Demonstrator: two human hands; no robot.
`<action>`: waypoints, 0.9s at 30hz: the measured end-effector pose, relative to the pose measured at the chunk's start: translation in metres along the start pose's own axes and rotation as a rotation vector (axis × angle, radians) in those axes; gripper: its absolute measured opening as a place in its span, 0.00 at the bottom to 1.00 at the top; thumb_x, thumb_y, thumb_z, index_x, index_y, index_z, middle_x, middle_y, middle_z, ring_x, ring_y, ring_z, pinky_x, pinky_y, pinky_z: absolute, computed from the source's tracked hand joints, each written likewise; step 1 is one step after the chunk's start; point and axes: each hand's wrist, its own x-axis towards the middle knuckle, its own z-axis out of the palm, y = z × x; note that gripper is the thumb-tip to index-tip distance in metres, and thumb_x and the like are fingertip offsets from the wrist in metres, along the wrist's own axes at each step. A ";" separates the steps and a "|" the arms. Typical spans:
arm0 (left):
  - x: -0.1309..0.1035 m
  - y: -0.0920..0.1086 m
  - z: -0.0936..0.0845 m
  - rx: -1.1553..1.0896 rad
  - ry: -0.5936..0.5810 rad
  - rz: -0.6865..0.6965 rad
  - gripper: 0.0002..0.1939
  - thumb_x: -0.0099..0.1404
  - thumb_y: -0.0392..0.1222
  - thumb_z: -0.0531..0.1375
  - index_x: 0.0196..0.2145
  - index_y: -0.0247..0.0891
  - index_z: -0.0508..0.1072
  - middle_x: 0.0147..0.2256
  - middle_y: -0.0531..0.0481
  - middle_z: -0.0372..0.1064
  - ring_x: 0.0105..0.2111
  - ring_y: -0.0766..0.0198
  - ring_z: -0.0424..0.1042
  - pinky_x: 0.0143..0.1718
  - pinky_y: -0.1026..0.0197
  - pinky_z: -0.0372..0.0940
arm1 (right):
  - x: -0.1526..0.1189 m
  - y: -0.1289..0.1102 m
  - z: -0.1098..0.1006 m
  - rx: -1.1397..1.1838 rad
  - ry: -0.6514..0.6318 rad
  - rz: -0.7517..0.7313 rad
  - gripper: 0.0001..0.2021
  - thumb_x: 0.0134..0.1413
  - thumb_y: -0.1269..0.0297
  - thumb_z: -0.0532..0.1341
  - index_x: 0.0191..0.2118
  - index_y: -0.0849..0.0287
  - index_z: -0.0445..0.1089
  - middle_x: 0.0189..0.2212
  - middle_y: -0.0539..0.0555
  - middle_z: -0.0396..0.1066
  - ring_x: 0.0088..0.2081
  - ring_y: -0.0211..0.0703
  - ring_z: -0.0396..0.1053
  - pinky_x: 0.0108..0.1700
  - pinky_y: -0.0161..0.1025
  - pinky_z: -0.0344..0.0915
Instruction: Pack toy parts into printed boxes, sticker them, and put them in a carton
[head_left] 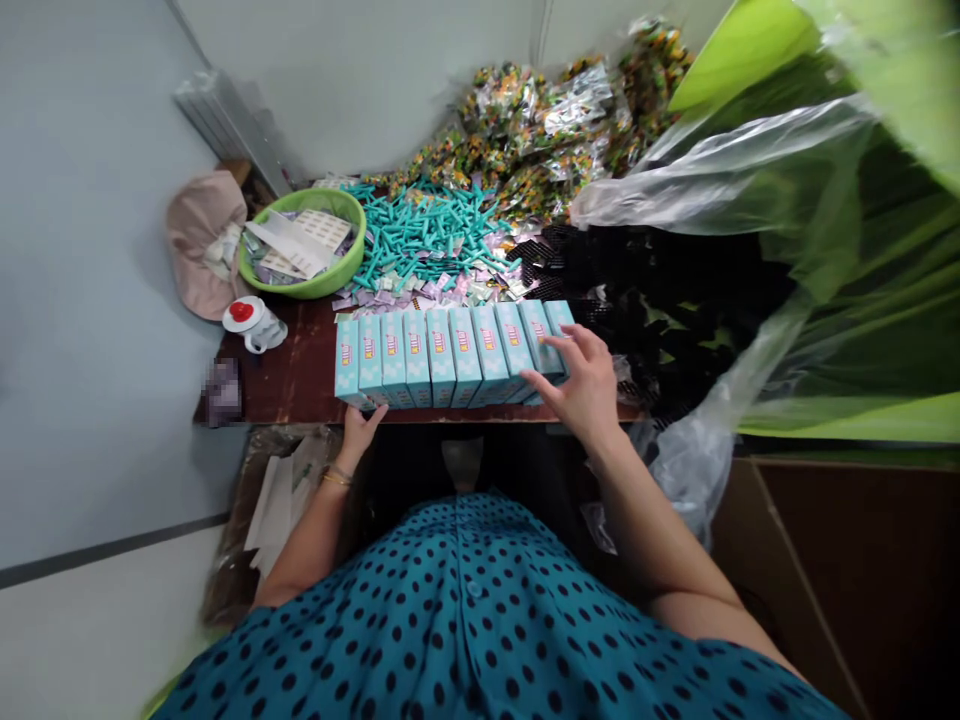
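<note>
A row of several light-blue small cartons (440, 350) stands side by side along the table's front edge, each with a pink and yellow label. My left hand (360, 435) is at the row's lower left corner, thumb and fingers apart against the near side; some fingertips are hidden by the cartons. Over the right end is my right hand (585, 385), fingers spread. Its thumb and fingertips touch the last cartons, without closing around one.
Behind the cartons lie a heap of teal sticks (427, 232), small sachets (405, 290) and bagged colourful pieces (525, 140). On the left are a green basin (356, 250) of printed sheets and a lidded mug (259, 325). Clear plastic (720, 165) and green sheeting (885, 330) hang at right.
</note>
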 end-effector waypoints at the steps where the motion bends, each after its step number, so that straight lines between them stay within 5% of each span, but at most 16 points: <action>1: -0.001 0.000 0.000 0.000 0.001 0.000 0.15 0.55 0.51 0.69 0.31 0.39 0.72 0.32 0.47 0.75 0.35 0.56 0.75 0.45 0.53 0.69 | 0.003 -0.006 0.001 -0.046 -0.030 0.002 0.32 0.57 0.39 0.65 0.59 0.53 0.68 0.63 0.65 0.63 0.64 0.67 0.61 0.63 0.64 0.62; 7: -0.004 -0.002 0.003 -0.012 0.011 -0.003 0.16 0.55 0.52 0.69 0.31 0.40 0.71 0.31 0.47 0.74 0.35 0.56 0.75 0.45 0.53 0.69 | 0.007 -0.033 0.012 -0.227 -0.125 0.012 0.38 0.57 0.34 0.61 0.65 0.54 0.63 0.68 0.68 0.56 0.67 0.73 0.56 0.60 0.66 0.62; 18: -0.007 -0.004 0.006 -0.020 0.027 -0.020 0.16 0.55 0.52 0.70 0.32 0.40 0.71 0.34 0.46 0.76 0.37 0.55 0.75 0.46 0.52 0.69 | 0.003 -0.029 0.012 -0.280 -0.157 -0.025 0.35 0.61 0.36 0.58 0.64 0.56 0.65 0.63 0.67 0.64 0.67 0.71 0.55 0.62 0.64 0.59; 24: -0.008 -0.008 0.007 -0.005 0.023 -0.035 0.15 0.55 0.51 0.70 0.30 0.41 0.71 0.31 0.47 0.75 0.36 0.55 0.76 0.46 0.52 0.69 | 0.001 -0.035 0.013 -0.249 -0.153 -0.009 0.33 0.62 0.38 0.59 0.63 0.57 0.66 0.64 0.68 0.64 0.68 0.74 0.54 0.62 0.69 0.58; 27: -0.008 -0.008 0.005 0.011 0.021 -0.034 0.15 0.55 0.50 0.70 0.30 0.41 0.71 0.31 0.48 0.75 0.35 0.56 0.75 0.44 0.53 0.69 | 0.004 -0.023 0.003 -0.057 -0.150 0.002 0.33 0.59 0.39 0.62 0.63 0.54 0.67 0.67 0.66 0.60 0.68 0.72 0.56 0.64 0.70 0.58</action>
